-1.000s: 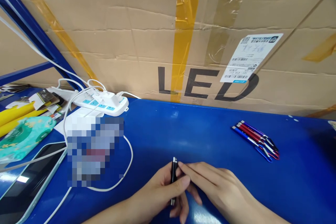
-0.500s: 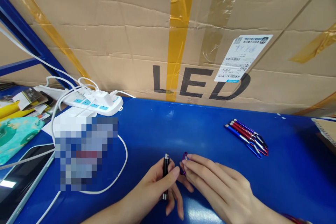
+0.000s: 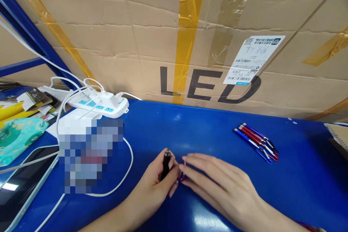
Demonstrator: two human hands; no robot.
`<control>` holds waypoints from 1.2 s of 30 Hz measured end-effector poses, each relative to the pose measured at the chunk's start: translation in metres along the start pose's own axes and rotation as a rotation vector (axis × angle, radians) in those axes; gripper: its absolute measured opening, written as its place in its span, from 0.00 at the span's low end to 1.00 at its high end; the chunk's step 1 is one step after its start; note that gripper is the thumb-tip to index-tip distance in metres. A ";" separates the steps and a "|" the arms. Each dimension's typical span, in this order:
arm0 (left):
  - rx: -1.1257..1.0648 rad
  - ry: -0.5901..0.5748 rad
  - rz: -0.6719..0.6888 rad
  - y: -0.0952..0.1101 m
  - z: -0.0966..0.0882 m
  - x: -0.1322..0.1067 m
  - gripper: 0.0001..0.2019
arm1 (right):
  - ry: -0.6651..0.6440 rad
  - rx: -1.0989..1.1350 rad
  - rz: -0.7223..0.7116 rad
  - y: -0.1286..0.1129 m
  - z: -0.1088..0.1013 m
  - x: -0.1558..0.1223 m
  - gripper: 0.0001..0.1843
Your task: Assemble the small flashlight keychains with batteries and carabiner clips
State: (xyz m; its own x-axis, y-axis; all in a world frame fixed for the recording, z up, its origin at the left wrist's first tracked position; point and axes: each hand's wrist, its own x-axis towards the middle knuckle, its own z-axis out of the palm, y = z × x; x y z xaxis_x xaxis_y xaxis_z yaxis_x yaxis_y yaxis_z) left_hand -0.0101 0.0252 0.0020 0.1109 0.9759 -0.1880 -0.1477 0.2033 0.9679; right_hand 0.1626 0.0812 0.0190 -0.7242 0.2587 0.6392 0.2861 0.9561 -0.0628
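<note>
My left hand point(image 3: 154, 188) grips a black pen part point(image 3: 165, 163), holding it upright near the front of the blue table point(image 3: 212, 134). My right hand point(image 3: 217, 185) lies just right of it, palm down, its fingertips pinching a small purple pen part point(image 3: 182, 173) that is mostly hidden. The two hands nearly touch. A bundle of assembled red, blue and purple pens point(image 3: 257, 141) lies on the table to the right, away from both hands.
A large cardboard box point(image 3: 190, 36) marked LED stands along the table's back edge. A white power strip point(image 3: 100, 103) with cables lies at back left. A tablet point(image 3: 24, 185), a teal packet point(image 3: 16, 136) and a blurred patch are on the left.
The hands separated the black part from a purple part, then closed together again. My left hand has tilted the black part and shifted slightly left.
</note>
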 end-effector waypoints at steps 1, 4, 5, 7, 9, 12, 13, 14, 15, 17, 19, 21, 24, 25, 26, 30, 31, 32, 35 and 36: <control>0.079 0.024 0.028 -0.001 -0.001 -0.001 0.16 | -0.022 0.040 0.043 0.002 -0.002 0.004 0.13; 0.346 0.034 0.094 -0.001 -0.005 -0.003 0.12 | -0.082 0.168 0.119 0.005 -0.004 0.010 0.14; 0.411 0.010 0.112 0.000 -0.006 -0.004 0.12 | -0.101 0.205 0.125 0.006 -0.005 0.010 0.13; 0.491 -0.059 0.131 0.002 -0.007 -0.003 0.12 | -0.134 0.258 0.125 0.007 -0.005 0.010 0.13; 0.532 -0.114 0.136 0.005 -0.007 -0.003 0.12 | -0.175 0.272 0.116 0.008 -0.007 0.010 0.13; 0.554 -0.118 0.145 0.007 -0.007 -0.003 0.12 | -0.244 0.264 0.092 0.011 -0.010 0.010 0.13; 0.557 -0.113 0.150 0.008 -0.007 -0.003 0.12 | -0.264 0.268 0.086 0.011 -0.010 0.010 0.13; 0.556 -0.111 0.154 0.008 -0.007 -0.002 0.12 | -0.282 0.275 0.084 0.012 -0.011 0.011 0.14; 0.551 -0.114 0.161 0.007 -0.007 -0.002 0.12 | -0.299 0.278 0.083 0.012 -0.011 0.011 0.14; 0.540 -0.116 0.174 0.005 -0.007 -0.001 0.12 | -0.322 0.264 0.084 0.011 -0.009 0.010 0.15; 0.538 -0.097 0.184 0.004 -0.007 0.000 0.11 | -0.337 0.234 0.080 0.009 -0.006 0.009 0.15; 0.539 -0.068 0.182 0.003 -0.008 0.001 0.10 | -0.339 0.211 0.083 0.008 -0.002 0.007 0.15; 0.551 -0.023 0.170 0.006 -0.008 0.004 0.10 | -0.273 0.164 0.108 0.011 0.000 0.003 0.15; 0.558 -0.001 0.168 0.008 -0.008 0.005 0.11 | -0.240 0.146 0.114 0.013 0.000 0.002 0.16; 0.570 0.020 0.172 0.010 -0.007 0.007 0.11 | -0.210 0.133 0.119 0.016 0.000 0.000 0.16; 0.627 0.090 0.203 0.017 -0.001 0.014 0.11 | -0.139 0.195 0.184 0.027 0.002 -0.004 0.17; 0.642 0.100 0.206 0.019 0.002 0.017 0.11 | -0.113 0.236 0.219 0.029 0.003 -0.004 0.16; 0.649 0.113 0.207 0.020 0.005 0.020 0.10 | -0.085 0.280 0.262 0.031 0.005 -0.004 0.15; 0.638 0.136 0.206 0.022 0.014 0.031 0.09 | -0.009 0.379 0.373 0.036 0.007 -0.004 0.12; 0.627 0.137 0.219 0.023 0.016 0.034 0.09 | 0.007 0.393 0.388 0.038 0.006 -0.004 0.12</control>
State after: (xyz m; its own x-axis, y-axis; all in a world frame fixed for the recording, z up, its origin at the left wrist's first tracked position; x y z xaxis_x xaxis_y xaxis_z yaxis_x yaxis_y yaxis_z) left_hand 0.0063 0.0621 0.0207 0.0115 0.9990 0.0438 0.4504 -0.0443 0.8917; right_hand 0.1725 0.1169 0.0091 -0.6078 0.6026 0.5171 0.2743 0.7704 -0.5755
